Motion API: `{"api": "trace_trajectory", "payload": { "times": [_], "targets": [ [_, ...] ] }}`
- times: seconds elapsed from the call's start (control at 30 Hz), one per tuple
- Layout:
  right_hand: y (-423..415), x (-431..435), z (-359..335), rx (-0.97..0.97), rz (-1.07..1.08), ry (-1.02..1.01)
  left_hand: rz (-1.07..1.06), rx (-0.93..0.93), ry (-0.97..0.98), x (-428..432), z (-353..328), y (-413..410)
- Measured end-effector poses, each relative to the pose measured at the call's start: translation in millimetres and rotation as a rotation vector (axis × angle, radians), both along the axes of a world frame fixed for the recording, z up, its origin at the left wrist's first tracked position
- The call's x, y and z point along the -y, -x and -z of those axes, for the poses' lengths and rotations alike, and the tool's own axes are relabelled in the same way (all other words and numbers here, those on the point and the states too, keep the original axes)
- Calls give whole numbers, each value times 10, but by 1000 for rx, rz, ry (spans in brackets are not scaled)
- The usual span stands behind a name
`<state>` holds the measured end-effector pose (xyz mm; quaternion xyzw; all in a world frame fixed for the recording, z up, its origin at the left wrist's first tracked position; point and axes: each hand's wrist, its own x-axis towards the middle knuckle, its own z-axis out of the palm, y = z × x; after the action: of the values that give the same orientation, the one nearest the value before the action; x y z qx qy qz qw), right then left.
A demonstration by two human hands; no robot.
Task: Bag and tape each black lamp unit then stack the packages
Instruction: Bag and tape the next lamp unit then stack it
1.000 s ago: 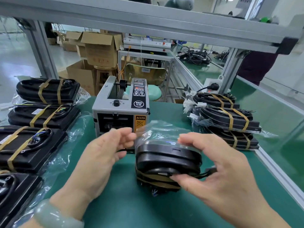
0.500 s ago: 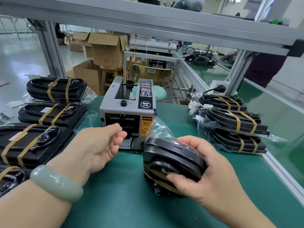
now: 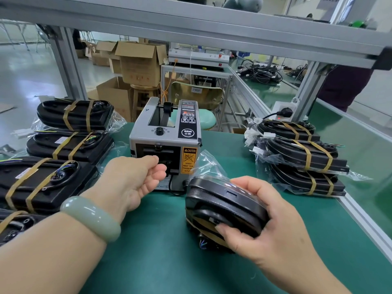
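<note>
At the middle of the green bench, the right hand grips a black lamp unit on edge on the mat, fingers curled over its top, thumb pressed on the near face. Unit sits inside a clear bag, loose bag end sticking up behind it. Left hand is at the outlet of the tape dispenser, fingers loosely curled, thumb close to the slot; can't tell if it has tape pinched. Step looks like taping: bagging done, seal not yet on. Next move likely calls for pulling a cut strip, folding the loose bag end flat and sticking it down. Finished packages stacked at right; more units lined up at left.
</note>
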<state>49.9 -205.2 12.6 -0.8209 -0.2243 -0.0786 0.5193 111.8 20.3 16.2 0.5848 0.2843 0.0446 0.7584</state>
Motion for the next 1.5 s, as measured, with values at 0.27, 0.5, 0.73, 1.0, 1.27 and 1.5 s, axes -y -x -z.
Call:
{"api": "trace_trajectory", "payload": {
  "times": [0.27,0.5,0.73,1.0,1.27,1.5],
  "targets": [
    [4,15,9,22,11,2,-15,-7,-78,-15,21,-63],
    [29,-30,16,53,14,18,-81,-28,-196,1,51,-137],
    [47,-1,-2,96,17,86,46,18,9,54,-24,272],
    [85,-30,2,387,245,333,159,297,-106,222,-146,945],
    [122,-188,-38,500,297,479,238,387,-404,389,-116,1033],
    [136,-263,-50,529,296,530,226,330,-482,363,-62,1017]
  ]
}}
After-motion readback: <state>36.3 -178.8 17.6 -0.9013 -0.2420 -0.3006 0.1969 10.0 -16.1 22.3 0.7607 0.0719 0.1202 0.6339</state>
